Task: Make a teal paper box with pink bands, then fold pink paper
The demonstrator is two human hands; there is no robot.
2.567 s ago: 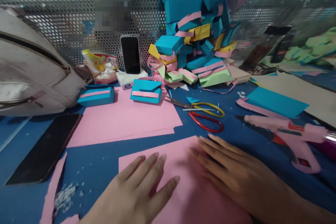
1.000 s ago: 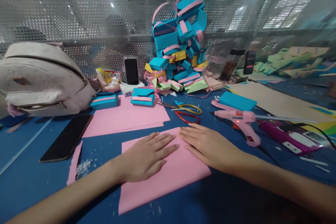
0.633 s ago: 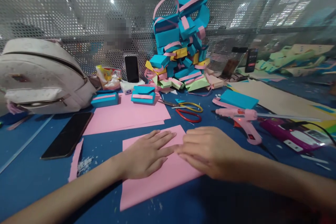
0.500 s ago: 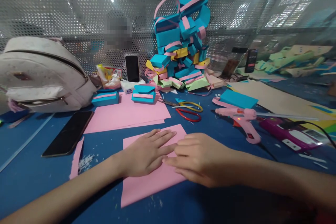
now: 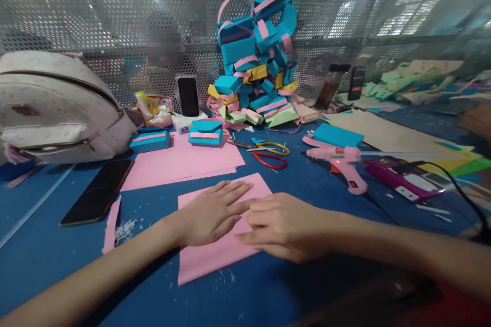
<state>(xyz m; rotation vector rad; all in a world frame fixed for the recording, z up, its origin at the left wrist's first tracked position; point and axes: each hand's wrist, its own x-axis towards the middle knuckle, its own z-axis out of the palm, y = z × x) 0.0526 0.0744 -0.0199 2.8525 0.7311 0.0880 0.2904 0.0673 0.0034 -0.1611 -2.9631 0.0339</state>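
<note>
A folded sheet of pink paper (image 5: 210, 260) lies on the blue table in front of me. My left hand (image 5: 209, 214) rests flat on it, fingers stretched toward the upper right. At the sheet's right edge is my right hand (image 5: 286, 226), its fingers curled and pressed on the paper, covering part of that edge. The fingertips of both hands nearly meet. Behind them are larger pink sheets (image 5: 184, 163), with a small blue paper box (image 5: 206, 134) on top. Scissors (image 5: 268, 153) with red and yellow handles lie beyond my right hand.
A pink glue gun (image 5: 341, 161) and a purple power strip (image 5: 406, 180) with cables lie to the right. A phone (image 5: 97, 191), a torn pink strip (image 5: 112, 225) and a white backpack (image 5: 57, 107) are left. A tall paper-box stack (image 5: 261, 56) stands behind; another person's hand (image 5: 475, 121) shows far right.
My view has turned slightly right, so the scene sits further left. Another person's blurred hand has come in at the right edge. Both my hands keep nearly the same place on the paper.
</note>
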